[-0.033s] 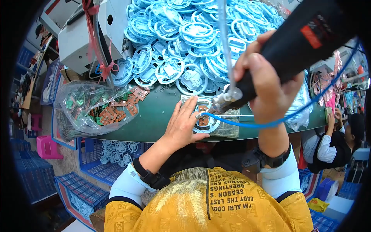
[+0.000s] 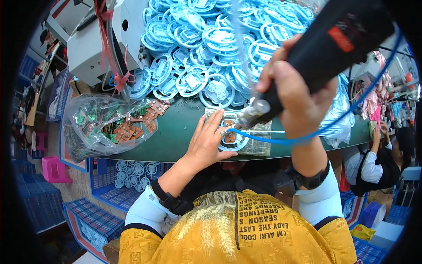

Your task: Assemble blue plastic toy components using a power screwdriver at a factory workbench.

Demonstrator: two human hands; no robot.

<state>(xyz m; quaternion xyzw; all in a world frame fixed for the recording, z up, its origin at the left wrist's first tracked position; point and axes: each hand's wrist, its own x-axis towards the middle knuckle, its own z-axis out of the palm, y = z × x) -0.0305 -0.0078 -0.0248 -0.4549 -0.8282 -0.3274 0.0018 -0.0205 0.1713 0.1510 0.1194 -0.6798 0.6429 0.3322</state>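
My left hand (image 2: 205, 140) lies with fingers stretched along the left side of a light-blue plastic ring part (image 2: 243, 144). A brown circuit board (image 2: 230, 137) sits inside that ring. Under it is a flat, block-like base (image 2: 261, 149), dull and film-covered, at the table's near edge. My right hand (image 2: 299, 97) grips a thick black power screwdriver (image 2: 323, 53), tilted so its metal nose (image 2: 255, 110) points down left toward the ring. A blue hose (image 2: 281, 141) loops from the nose area; its end is over the board. Whether the tip touches a screw is hidden.
A heap of light-blue ring parts (image 2: 206, 39) covers the table's far side. On the left lie a clear bag (image 2: 83, 141) of circuit boards and a grey machine box (image 2: 94, 48). Blue crates (image 2: 99, 176) stand below. Another person (image 2: 387, 163) sits at the right.
My right hand and the screwdriver have shifted slightly left, and the blue hose with them. My left hand stays in place on the ring part.
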